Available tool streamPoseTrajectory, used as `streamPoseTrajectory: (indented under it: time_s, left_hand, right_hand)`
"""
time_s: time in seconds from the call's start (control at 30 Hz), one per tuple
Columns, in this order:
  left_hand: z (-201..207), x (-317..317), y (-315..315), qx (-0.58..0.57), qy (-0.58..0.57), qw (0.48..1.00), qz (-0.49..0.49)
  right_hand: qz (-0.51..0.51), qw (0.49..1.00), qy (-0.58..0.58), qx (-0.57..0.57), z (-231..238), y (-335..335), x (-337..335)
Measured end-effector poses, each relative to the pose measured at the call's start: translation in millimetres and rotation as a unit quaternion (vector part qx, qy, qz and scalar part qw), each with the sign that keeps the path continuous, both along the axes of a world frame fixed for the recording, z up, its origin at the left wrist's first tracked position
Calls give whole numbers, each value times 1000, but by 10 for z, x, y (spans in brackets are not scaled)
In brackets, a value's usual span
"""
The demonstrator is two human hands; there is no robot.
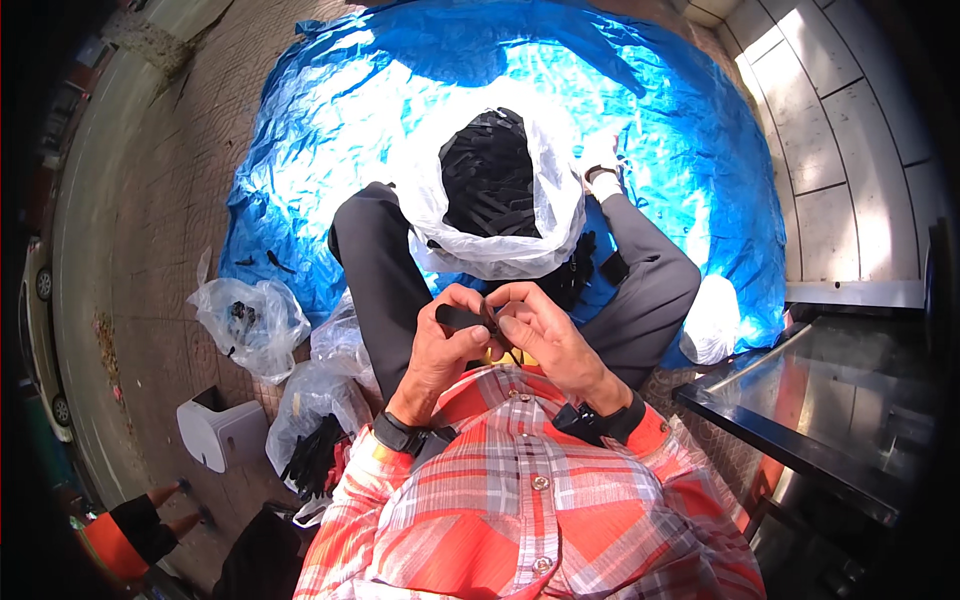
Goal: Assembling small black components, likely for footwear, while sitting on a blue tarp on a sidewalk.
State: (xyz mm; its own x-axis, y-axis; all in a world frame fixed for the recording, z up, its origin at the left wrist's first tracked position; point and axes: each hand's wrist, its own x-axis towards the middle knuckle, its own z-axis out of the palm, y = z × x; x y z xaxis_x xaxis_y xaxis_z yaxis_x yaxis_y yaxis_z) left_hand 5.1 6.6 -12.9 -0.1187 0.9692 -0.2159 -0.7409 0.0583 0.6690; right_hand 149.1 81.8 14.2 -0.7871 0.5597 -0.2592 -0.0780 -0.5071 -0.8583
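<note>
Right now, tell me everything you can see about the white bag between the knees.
The white bag is thin, crinkled plastic, slightly see-through, standing open at the top with its rim folded outward. It is packed with black strips piled above the opening. It sits on the blue tarp between the person's grey-trousered legs, leaning against the left thigh. Sunlight glares off its right side. Neither hand touches it; both are nearer the chest, holding a small black piece.

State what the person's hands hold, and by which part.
Both hands, left hand and right hand, pinch a small black strap piece; the left grips its middle, the right its end.
</note>
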Motion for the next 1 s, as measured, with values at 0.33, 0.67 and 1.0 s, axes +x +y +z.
streamPoseTrajectory:
  time_s: [0.33,0.67,1.0]
  left_hand:
    - [-148,29,37,65,181,980,49]
    - [-210,67,71,90,218,970,65]
    - [-237,68,61,92,221,969,53]
  right_hand:
    - [-1,984,44,-170,20,28,-36]
    - [-2,989,14,-146,3,34,-1]
    - [-16,997,-18,-75,77,99,40]
